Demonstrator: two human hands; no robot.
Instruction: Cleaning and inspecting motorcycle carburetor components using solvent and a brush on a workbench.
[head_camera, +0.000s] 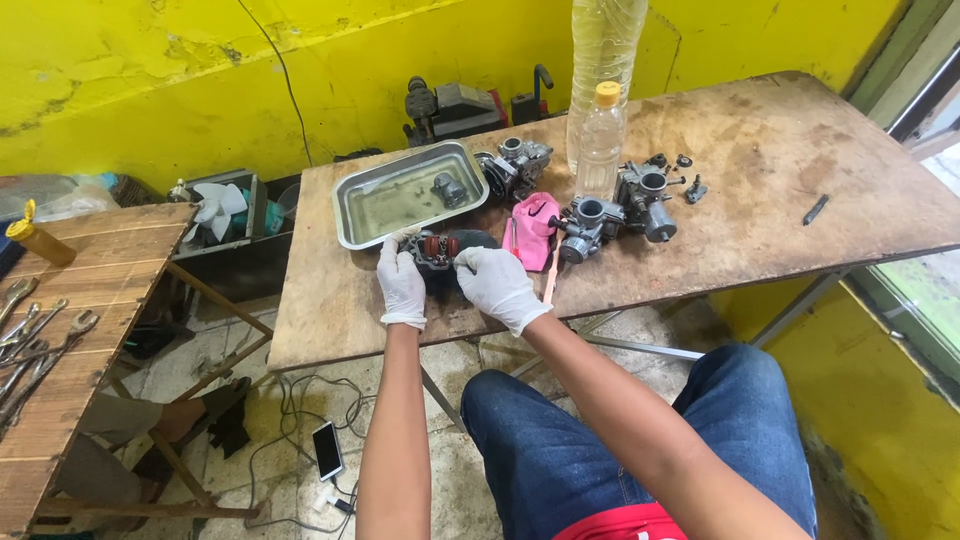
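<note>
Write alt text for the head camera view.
Two white-gloved hands, left hand and right hand, hold a dark carburetor over a worn wooden table. Behind it sit a metal tray of liquid, a pink cloth, more carburetors and two plastic bottles.

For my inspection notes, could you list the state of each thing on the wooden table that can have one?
Dark carburettor part: held by gloved left hand and right hand.
Rectangular steel tray: holds shallow liquid and one metal part.
Small clear plastic bottle: upright, yellow cap on.
Tall clear plastic bottle: upright.
Pink cloth: crumpled.
</note>
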